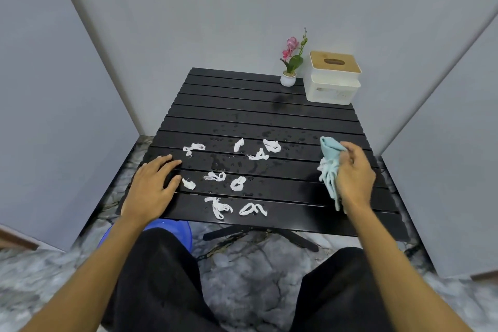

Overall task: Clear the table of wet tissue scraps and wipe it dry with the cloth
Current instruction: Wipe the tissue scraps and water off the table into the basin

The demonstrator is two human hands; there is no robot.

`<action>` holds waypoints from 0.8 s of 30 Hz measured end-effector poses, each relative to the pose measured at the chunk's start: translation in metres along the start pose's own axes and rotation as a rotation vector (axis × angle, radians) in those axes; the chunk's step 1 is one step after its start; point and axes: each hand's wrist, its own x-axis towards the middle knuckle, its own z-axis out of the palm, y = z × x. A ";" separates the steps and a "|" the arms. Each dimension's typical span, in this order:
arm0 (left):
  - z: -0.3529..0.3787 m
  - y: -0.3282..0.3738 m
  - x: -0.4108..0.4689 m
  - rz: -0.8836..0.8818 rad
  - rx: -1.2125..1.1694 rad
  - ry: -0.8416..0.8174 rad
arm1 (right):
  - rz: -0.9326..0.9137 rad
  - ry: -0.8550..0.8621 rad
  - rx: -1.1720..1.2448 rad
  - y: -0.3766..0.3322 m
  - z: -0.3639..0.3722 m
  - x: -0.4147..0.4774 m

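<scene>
Several white wet tissue scraps lie across the near half of the black slatted table (242, 100), among water droplets: one scrap (193, 148) at the left, one (272, 145) further right, one (238, 183) in the middle, one (253, 209) near the front edge. My left hand (155, 183) rests flat on the table's left side, fingers apart, with a small scrap (189, 184) just off its fingertips. My right hand (353, 174) grips a crumpled light blue cloth (331, 167) above the table's right side.
A white tissue box with a wooden lid (334, 78) and a small potted pink flower (290, 67) stand at the far right corner. A blue bucket (172, 229) sits on the marble floor under the table's front left, by my knee. Grey walls close in on three sides.
</scene>
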 end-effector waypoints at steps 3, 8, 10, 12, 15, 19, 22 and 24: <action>0.000 0.001 0.000 -0.005 -0.007 0.000 | 0.050 -0.349 -0.323 0.016 -0.009 0.021; -0.002 0.003 0.000 -0.013 -0.014 -0.005 | -0.073 -0.423 -0.575 0.030 0.004 0.008; -0.002 0.005 -0.001 -0.017 -0.016 -0.011 | -0.130 -0.423 -0.666 0.038 0.013 -0.003; -0.004 0.007 -0.001 -0.018 -0.018 -0.013 | -0.165 -0.340 -0.683 0.040 0.020 -0.008; -0.005 0.009 -0.001 -0.025 -0.016 -0.009 | -0.256 -0.285 -0.670 0.036 0.030 -0.007; -0.005 0.008 -0.001 -0.027 -0.014 -0.007 | -0.324 -0.364 -0.551 0.025 0.052 -0.020; -0.004 0.007 -0.001 -0.031 -0.023 -0.006 | -0.332 -0.411 -0.468 0.012 0.075 -0.036; -0.003 0.006 0.000 -0.031 -0.027 -0.004 | -0.288 -0.428 -0.378 0.002 0.087 -0.045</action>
